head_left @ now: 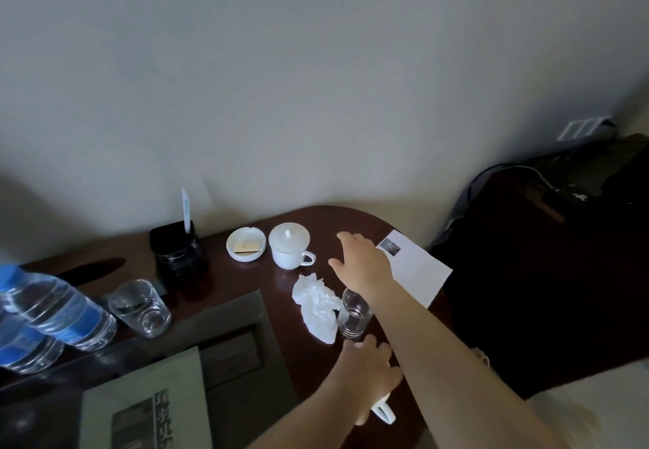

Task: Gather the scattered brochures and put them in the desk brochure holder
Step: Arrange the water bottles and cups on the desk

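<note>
on the dark wood counter (298, 360), near its rounded far-right edge: white brochure (418, 267) lying flat, small photo at its top corner, partly under the right hand (365, 262). right hand's fingers (346, 236) spread and released, hovering over or just touching the sheet's near edge; cannot tell which. nothing grasped yet.

left hand (368, 371) low at the counter's near edge, fingers loose, resting on or by a white handled thing (384, 413), mostly hidden; cannot tell whether gripped.

at the back left, against the wall: black brochure holder (177, 255), one narrow leaflet (185, 209) already standing upright in it. well apart from the flat brochure, with white ashtray (246, 245), lidded white cup (289, 245), crumpled tissue (316, 304) and clear glass (354, 313) between. second glass (140, 308) and water bottles (45, 315) further left. newspaper-like sheet (144, 406) on a lower surface, near left.

judged early to middling: one piece housed, at least the white brochure left to lift and carry across. probably the pickup step now, a flat sheet likely needing a slide to the edge or a fingernail under it.
</note>
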The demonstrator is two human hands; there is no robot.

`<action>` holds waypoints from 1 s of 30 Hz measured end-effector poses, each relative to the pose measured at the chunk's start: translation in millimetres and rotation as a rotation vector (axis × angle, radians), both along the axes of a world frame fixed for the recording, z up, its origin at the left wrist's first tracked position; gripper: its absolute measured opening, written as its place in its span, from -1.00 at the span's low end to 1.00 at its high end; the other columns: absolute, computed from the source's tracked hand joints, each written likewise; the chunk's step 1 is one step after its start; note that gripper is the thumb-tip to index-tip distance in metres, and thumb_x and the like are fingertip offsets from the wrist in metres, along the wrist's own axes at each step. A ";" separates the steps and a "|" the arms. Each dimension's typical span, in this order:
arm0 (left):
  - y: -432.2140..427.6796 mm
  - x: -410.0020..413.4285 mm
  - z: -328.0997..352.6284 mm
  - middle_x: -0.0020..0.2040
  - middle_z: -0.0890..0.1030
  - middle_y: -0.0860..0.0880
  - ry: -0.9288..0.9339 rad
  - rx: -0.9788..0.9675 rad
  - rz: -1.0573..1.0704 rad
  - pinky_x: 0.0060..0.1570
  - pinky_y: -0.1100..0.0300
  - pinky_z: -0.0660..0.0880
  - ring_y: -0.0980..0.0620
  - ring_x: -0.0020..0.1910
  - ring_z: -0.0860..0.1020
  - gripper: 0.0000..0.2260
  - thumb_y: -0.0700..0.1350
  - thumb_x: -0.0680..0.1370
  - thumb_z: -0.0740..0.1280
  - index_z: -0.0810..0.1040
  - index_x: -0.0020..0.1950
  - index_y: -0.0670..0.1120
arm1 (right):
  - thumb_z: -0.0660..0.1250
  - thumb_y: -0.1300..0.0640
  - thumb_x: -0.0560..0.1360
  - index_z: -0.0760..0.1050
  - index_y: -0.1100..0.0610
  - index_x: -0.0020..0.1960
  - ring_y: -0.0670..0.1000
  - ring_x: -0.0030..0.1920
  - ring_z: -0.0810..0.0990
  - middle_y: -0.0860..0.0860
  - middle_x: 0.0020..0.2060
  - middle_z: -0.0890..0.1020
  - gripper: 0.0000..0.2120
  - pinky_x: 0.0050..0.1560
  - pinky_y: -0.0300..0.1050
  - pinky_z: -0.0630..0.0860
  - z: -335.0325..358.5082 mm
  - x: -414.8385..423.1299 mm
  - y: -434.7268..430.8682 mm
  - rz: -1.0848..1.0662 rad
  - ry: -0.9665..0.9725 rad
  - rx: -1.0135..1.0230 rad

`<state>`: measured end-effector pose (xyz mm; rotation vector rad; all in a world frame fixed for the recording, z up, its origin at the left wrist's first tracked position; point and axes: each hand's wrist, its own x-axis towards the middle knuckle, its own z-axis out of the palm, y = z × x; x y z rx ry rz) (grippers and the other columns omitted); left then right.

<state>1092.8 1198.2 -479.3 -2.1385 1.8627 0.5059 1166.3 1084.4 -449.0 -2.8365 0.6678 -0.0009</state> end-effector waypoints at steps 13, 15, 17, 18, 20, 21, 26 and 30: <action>93.7 123.5 16.0 0.07 0.37 -0.06 -0.073 -0.098 0.357 -0.25 0.02 0.41 -0.11 0.04 0.38 -0.49 0.00 0.30 0.49 0.34 0.15 0.02 | 0.54 0.00 0.29 0.08 -0.03 0.52 0.17 0.33 0.41 0.10 0.33 0.35 -0.05 0.23 0.09 0.47 -8.4 101.6 35.9 0.093 0.131 0.206; 110.0 158.8 22.6 0.11 0.36 -0.04 -0.106 -0.074 0.492 -0.17 0.01 0.47 -0.11 0.09 0.37 -0.45 0.04 0.28 0.48 0.32 0.18 0.06 | 0.58 -0.02 0.25 0.08 -0.04 0.52 0.18 0.32 0.42 0.10 0.32 0.34 0.00 0.20 0.11 0.49 -12.5 112.8 40.4 0.091 0.147 0.199; 123.3 188.8 27.2 0.11 0.36 -0.03 -0.136 -0.078 0.621 -0.16 0.02 0.49 -0.11 0.09 0.38 -0.47 0.05 0.29 0.46 0.33 0.18 0.06 | 0.60 -0.01 0.23 0.07 -0.07 0.51 0.19 0.32 0.40 0.10 0.31 0.33 0.03 0.17 0.13 0.50 -17.1 121.3 43.4 0.081 0.169 0.205; 128.6 200.7 27.9 0.10 0.37 -0.03 -0.155 -0.087 0.683 -0.18 0.03 0.48 -0.11 0.08 0.38 -0.49 0.06 0.31 0.45 0.34 0.18 0.05 | 0.60 0.00 0.22 0.06 -0.08 0.52 0.19 0.34 0.38 0.09 0.32 0.32 0.04 0.16 0.13 0.50 -19.7 124.7 44.7 0.080 0.187 0.205; 136.3 219.5 26.7 0.08 0.36 -0.04 -0.169 -0.103 0.791 -0.18 0.04 0.46 -0.11 0.08 0.38 -0.52 0.07 0.34 0.43 0.35 0.18 0.03 | 0.59 0.01 0.23 0.04 -0.09 0.53 0.18 0.37 0.32 0.09 0.34 0.29 0.05 0.17 0.13 0.50 -25.4 129.6 46.5 0.079 0.226 0.186; 139.5 226.9 25.4 0.08 0.36 -0.04 -0.159 -0.109 0.837 -0.18 0.04 0.45 -0.11 0.08 0.38 -0.53 0.08 0.34 0.43 0.35 0.17 0.03 | 0.59 0.02 0.23 0.04 -0.09 0.54 0.17 0.38 0.30 0.08 0.35 0.27 0.05 0.16 0.13 0.50 -28.0 131.4 46.9 0.073 0.242 0.176; 151.6 244.3 18.0 0.10 0.36 -0.04 -0.099 -0.124 0.998 -0.21 0.07 0.43 -0.10 0.11 0.37 -0.51 0.02 0.31 0.45 0.36 0.18 0.03 | 0.57 0.10 0.25 0.15 -0.08 0.49 0.17 0.33 0.30 0.07 0.32 0.26 -0.06 0.09 0.10 0.52 -39.9 136.7 46.4 0.044 0.264 0.142; 158.1 248.1 9.7 0.12 0.36 -0.04 -0.087 -0.085 1.032 -0.20 0.08 0.43 -0.10 0.14 0.36 -0.50 -0.01 0.31 0.45 0.35 0.19 0.03 | 0.51 0.19 0.28 0.21 -0.08 0.44 0.17 0.27 0.32 0.08 0.25 0.29 -0.17 -0.07 -0.02 0.46 -47.8 139.7 45.7 0.040 0.217 0.101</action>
